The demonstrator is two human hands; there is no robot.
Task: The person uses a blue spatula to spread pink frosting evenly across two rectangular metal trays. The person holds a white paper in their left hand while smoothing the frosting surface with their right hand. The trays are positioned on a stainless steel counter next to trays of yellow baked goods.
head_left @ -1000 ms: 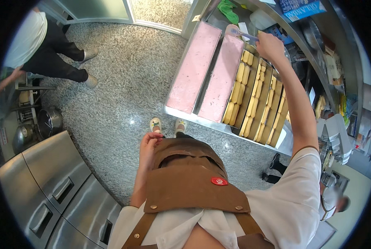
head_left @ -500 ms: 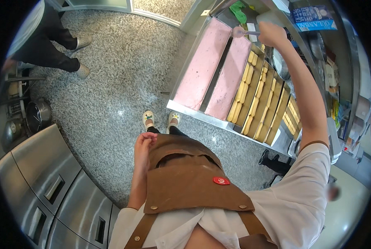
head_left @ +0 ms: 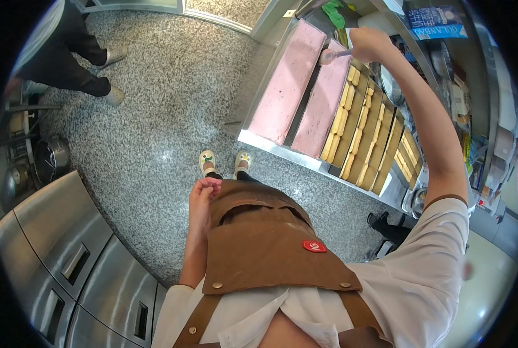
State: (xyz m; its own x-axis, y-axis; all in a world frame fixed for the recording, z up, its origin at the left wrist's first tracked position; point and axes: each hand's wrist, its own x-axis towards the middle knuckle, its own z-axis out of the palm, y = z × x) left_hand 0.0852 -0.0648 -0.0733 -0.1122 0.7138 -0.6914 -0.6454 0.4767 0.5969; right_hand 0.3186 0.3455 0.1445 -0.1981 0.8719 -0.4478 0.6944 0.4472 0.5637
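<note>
My right hand (head_left: pixel 370 44) is closed around the handle of a small spatula (head_left: pixel 330 56), whose blade is coated in pink. The blade is over the far end of the nearer-right pink-filled long mould (head_left: pixel 321 107). To its left lies a second long mould of smooth pink filling (head_left: pixel 287 84), with a dark gap between the two. Beside them on the right stand several long moulds lined with finger biscuits (head_left: pixel 335 124). My left hand (head_left: pixel 203 194) hangs by the brown apron, away from the counter, fingers curled together with nothing visible in them.
The moulds stand on a metal counter (head_left: pixel 282 149). A green cloth (head_left: pixel 333 14) lies at its far end. Shelves with a blue bag (head_left: pixel 439 23) rise on the right. Steel drawers (head_left: pixel 62 232) are at lower left. Another person's legs (head_left: pixel 76 64) are at upper left.
My right hand has shifted slightly left, and the spatula blade has come a little nearer over the right pink mould. My left hand has risen slightly. The whole view has shifted a little.
</note>
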